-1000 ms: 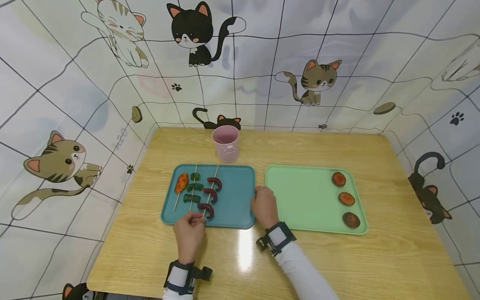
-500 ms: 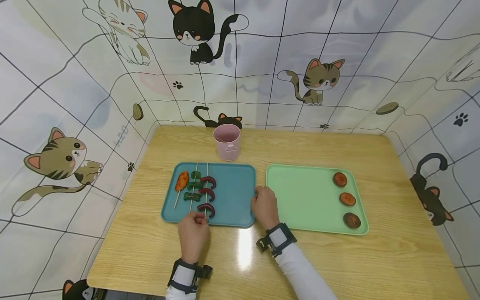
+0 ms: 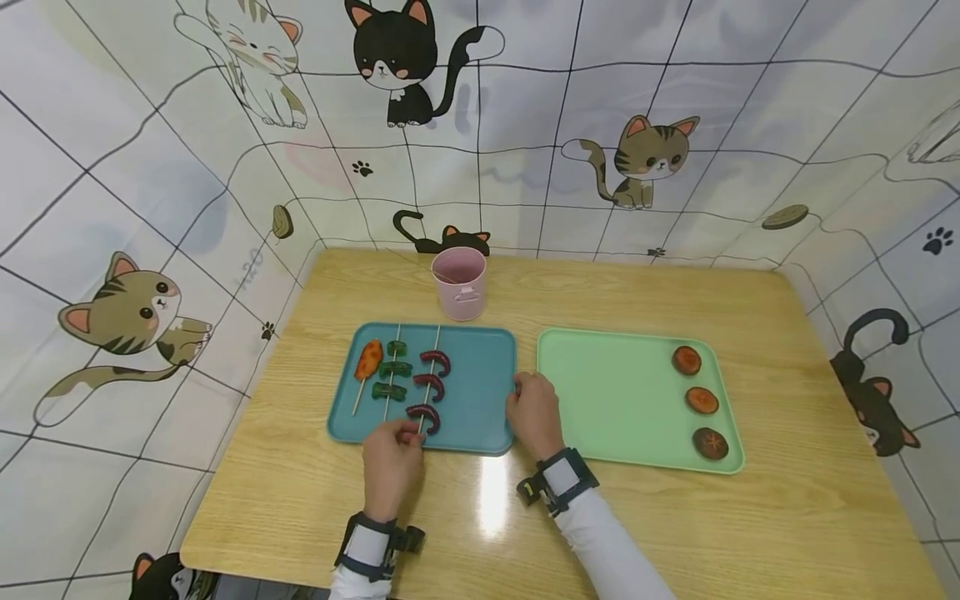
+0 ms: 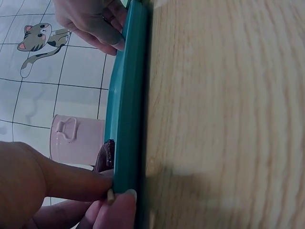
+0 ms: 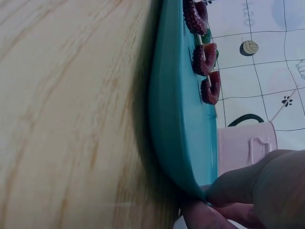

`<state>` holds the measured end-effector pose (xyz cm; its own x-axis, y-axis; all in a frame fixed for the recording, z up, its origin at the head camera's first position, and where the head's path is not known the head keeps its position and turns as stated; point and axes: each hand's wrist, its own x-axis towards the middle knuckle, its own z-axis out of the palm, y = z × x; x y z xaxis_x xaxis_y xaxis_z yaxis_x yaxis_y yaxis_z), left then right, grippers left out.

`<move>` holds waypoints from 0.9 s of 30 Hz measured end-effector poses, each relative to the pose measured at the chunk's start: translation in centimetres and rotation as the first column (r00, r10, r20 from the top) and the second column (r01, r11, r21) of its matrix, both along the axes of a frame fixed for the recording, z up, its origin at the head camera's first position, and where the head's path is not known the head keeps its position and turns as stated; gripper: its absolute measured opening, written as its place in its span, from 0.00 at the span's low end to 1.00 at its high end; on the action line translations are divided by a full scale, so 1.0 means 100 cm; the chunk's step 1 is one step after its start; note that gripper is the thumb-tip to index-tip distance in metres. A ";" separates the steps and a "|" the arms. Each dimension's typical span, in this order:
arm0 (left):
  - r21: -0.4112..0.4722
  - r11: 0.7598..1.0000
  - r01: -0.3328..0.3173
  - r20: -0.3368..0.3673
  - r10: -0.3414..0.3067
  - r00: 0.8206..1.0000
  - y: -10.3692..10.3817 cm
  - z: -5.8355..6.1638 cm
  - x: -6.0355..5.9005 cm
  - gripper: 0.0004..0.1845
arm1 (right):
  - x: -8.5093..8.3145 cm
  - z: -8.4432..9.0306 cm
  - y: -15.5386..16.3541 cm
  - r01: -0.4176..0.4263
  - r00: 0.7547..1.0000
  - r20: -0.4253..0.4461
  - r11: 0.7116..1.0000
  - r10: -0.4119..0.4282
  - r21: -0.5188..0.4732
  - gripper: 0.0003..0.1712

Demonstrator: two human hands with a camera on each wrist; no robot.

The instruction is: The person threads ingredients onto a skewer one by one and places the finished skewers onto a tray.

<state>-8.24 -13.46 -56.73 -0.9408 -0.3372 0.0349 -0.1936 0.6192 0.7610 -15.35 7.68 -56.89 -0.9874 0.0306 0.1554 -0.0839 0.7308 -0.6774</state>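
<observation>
Left hand (image 3: 392, 460) down at the near edge of the blue tray (image 3: 480, 392), finger and thumb pinching the blunt end of the red-piece skewer (image 3: 427, 390), which lies flat on the tray beside two other skewers. Right hand (image 3: 534, 411) curls on the tray's right rim, thumb apparently underneath, though the wrist view is tight. Green tray (image 3: 615, 400) sits just right on the table (image 3: 675, 525).
</observation>
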 end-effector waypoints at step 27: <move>0.062 0.973 0.221 -0.211 -0.203 0.956 -0.018 0.033 -0.046 0.15 | -0.027 0.022 0.019 -0.088 0.990 0.098 0.992 0.097 -0.095 0.16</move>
<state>-12.86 -15.28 -53.39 -0.9672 -0.1405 0.2115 0.0980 0.5619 0.8214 -18.05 9.60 -54.71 -0.9972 -0.0520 0.0542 -0.0750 0.6584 -0.7489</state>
